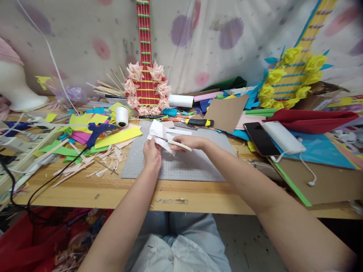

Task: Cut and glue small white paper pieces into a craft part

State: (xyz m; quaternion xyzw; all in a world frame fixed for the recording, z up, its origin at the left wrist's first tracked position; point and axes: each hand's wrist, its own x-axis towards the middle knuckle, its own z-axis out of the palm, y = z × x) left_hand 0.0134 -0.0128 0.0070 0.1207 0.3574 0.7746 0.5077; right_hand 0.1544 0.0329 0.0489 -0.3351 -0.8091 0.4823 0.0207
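My left hand (152, 155) pinches a folded piece of white paper (159, 131) above the grey cutting mat (198, 162). My right hand (189, 142) grips cream-handled scissors (178, 144), their blades reaching left into the paper. Both hands meet over the mat's upper left part. More white paper (179, 131) lies flat on the mat just behind them.
A blue glue gun (98, 130) with a black cord, coloured paper sheets and pale paper strips (85, 166) lie left. A white roll (121, 116), a yellow-black utility knife (200, 122), a phone (261, 139), a white power bank (283, 136) and two paper-flower guitars (147, 87) surround the mat.
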